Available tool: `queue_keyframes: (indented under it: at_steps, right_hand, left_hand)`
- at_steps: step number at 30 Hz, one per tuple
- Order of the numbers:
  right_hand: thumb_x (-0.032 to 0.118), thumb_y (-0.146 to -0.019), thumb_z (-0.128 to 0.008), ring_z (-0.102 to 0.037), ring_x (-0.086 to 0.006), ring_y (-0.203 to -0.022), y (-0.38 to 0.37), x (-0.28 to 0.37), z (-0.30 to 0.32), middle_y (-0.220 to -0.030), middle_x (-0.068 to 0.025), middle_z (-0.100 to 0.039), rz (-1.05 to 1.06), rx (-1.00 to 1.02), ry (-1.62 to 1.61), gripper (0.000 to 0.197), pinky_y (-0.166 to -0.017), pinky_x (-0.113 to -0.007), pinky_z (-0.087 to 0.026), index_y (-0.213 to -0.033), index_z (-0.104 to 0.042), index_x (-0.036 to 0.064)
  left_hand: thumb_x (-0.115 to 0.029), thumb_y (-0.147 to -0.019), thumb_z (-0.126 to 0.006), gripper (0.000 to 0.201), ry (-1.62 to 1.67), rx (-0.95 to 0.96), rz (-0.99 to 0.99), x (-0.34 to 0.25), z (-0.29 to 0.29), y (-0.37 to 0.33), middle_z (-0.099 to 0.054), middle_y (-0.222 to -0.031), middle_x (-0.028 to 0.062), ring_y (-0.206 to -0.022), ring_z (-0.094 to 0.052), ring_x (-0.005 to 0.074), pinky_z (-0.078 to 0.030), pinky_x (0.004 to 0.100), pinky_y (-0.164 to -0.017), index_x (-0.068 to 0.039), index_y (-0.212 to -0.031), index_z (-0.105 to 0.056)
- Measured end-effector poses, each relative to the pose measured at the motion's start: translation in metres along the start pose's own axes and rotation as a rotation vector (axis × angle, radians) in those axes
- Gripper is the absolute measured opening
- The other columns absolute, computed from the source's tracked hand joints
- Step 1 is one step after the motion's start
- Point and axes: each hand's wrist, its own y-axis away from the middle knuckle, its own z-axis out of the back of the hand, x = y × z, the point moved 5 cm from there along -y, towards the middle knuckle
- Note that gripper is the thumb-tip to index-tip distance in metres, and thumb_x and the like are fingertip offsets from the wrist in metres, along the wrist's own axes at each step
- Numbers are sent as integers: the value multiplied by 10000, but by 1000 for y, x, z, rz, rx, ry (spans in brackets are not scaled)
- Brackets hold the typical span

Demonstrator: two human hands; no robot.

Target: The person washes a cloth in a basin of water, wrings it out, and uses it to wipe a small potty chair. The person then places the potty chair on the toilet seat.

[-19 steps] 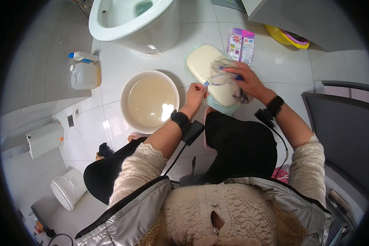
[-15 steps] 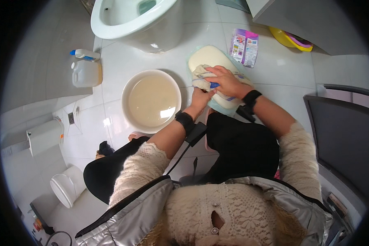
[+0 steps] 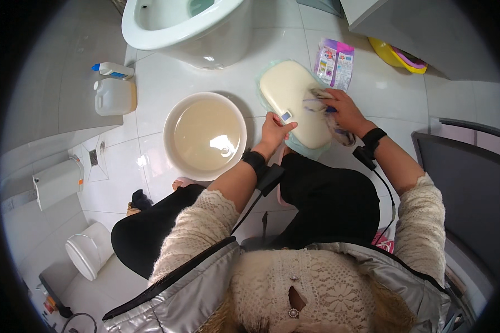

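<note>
A cream, rounded-rectangular lid point(image 3: 292, 83) with a small blue-grey square at its left edge lies in front of me, pale green showing around its rim. My left hand point(image 3: 276, 132) grips its left edge, thumb on top beside the square and fingers partly hidden. In my right hand point(image 3: 345, 112) is a light cloth point(image 3: 345, 136) with dark markings, smeared by motion, over the right side of the lid. A white basin point(image 3: 169, 136) of cloudy water stands on the floor just left of my left hand.
Ahead is a white toilet point(image 3: 216, 41). A white bottle with a blue cap point(image 3: 115, 71) and a jug point(image 3: 115, 97) stand far left. Beyond the lid lies a purple-and-white packet point(image 3: 335, 64), with a yellow basin point(image 3: 391, 55) farther right. A white bucket point(image 3: 89, 252) is near left.
The cloth has moved right with my right hand, uncovering the lid's middle and the small square. My left hand stays at the left edge, shifted only slightly.
</note>
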Motion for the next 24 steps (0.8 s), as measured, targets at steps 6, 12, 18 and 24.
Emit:
queue_keyframes:
  at_steps: [6,12,18,24]
  right_hand:
    - [-7,-684,-577,-426,-330,-1166,-11,16,-16,-1279,-142,-477,36,-157,-54,426,-1012,-411,-322,-1086,-645,115]
    - [7,-678,-592,-420,-321,-1180,-9,65,-41,-1278,-105,-477,75,-122,42,405,-973,-418,-329,-1057,-661,132]
    - [31,-674,-614,-443,-311,-1119,59,50,-37,-1196,-81,-508,220,-116,129,363,-904,-415,-363,-1012,-674,147]
    - [-8,-675,-590,-453,-304,-1124,106,19,-58,-1161,-104,-528,42,-299,-62,404,-945,-444,-343,-1036,-665,158]
  left_hand:
    - [-90,-689,-790,469,52,24,-27,3,-1,-1,-511,-673,63,-460,-506,127,-429,274,-385,-54,-825,-342]
    - [-54,-696,-766,410,3,-7,-110,0,-1,-1,-556,-712,85,-506,-561,143,-457,272,-413,-23,-886,-403]
    - [-65,-712,-763,439,43,-1,45,-3,-2,3,-535,-759,90,-522,-569,150,-491,271,-444,-9,-946,-396]
    - [-64,-727,-747,916,-32,9,14,-17,-3,11,-498,-861,121,-535,-566,164,-499,275,-455,-79,-1371,-96]
